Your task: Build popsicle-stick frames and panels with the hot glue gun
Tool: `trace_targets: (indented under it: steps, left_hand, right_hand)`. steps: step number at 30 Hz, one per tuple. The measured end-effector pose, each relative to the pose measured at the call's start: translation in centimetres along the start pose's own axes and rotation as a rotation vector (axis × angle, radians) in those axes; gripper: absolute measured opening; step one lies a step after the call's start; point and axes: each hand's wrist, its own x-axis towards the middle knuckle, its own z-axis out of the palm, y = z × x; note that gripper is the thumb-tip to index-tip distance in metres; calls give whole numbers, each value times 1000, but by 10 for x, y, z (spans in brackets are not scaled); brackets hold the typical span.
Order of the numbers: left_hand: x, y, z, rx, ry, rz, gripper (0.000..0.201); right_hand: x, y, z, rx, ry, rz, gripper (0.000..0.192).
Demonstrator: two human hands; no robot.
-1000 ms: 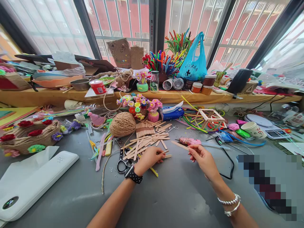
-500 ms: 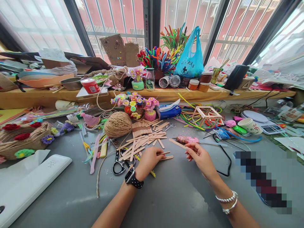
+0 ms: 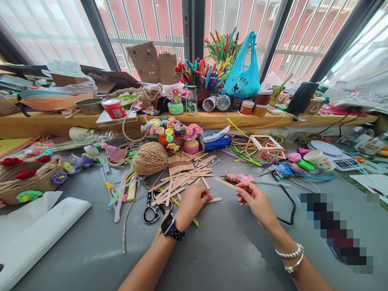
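Observation:
My left hand (image 3: 194, 203) is closed in a pinch on a craft stick (image 3: 210, 195), seen nearly edge-on beyond the fingertips. Just under it, another stick (image 3: 216, 200) lies on the grey table. Between the thumb and fingers of my right hand (image 3: 252, 199), a second craft stick (image 3: 226, 183) points up and to the left. Beyond my left hand spreads a loose pile of craft sticks (image 3: 190, 180), with a banded bundle of sticks (image 3: 181, 166) behind it. A pink glue gun (image 3: 239, 178) rests just past my right hand.
Scissors (image 3: 150, 210) lie left of my left hand, near a ball of twine (image 3: 150, 158). A stick-built frame (image 3: 264, 148) stands at the back right. A black cable (image 3: 292, 206) curves beside my right hand. A white power bank (image 3: 51, 238) occupies the left front.
My left hand has shifted slightly up and to the right, and its stick now shows thinner, more edge-on. My right hand and its stick have barely moved.

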Motion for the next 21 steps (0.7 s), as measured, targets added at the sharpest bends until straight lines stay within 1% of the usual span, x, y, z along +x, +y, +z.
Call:
trace_targets:
  steps: [2,3,6,7,9,11,15,18,21]
  left_hand:
    - [-1,-2,-6,3,35,-4,19]
    - [-2,-3,-10,5,57,-12,22]
    - [-10,-9,-23,9,117,-36,32]
    - [-14,-11,-26,9,117,-27,31]
    - [-25,-17,-29,15,94,15,22]
    - [-36,-23,-27,38,46,82,18]
    - [-49,-31,-18,41,27,76,23]
    - [-48,-31,-15,40,12,64,26]
    - [-43,-27,-15,63,-14,62,27]
  right_hand:
    - [0,-4,-3,-35,-25,-2,27]
    - [0,-6,-3,-60,-65,6,27]
    - [-3,-7,-2,-143,-246,56,28]
    - [-4,-6,1,-168,-294,67,28]
    - [-6,-2,8,-227,-349,66,26]
    - [-8,3,15,-307,-360,27,23]
    - [-10,6,23,-528,-286,-120,16]
    - [-10,6,26,-645,-269,-161,14]
    - [-8,7,27,-684,-282,-155,14]
